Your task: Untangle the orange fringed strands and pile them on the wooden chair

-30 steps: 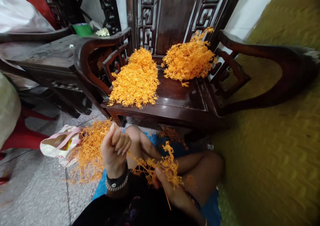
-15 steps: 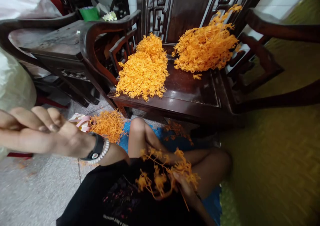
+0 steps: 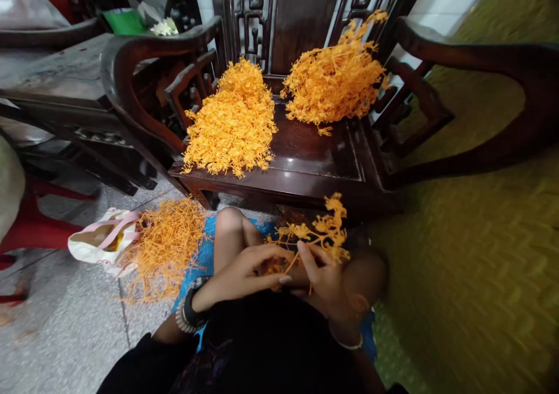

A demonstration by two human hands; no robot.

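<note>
- Our R hand has an orange sprig pinched btwn thumb & fingers; sprig's above our lap, in front of the chair, nr its front edge.
- Our L hand is at the sprig's lower stem, thumb & fingers on either side; can't tell if they're closed on it.
- 1st blossom pile: on the seat's L side, reaching the front L corner.
- 2nd blossom pile: twd the seat's back R corner, tips sticking up.
- Stem heap: on the floor, at the L edge of our blue sheet, w/ a white bag beside it.
</note>
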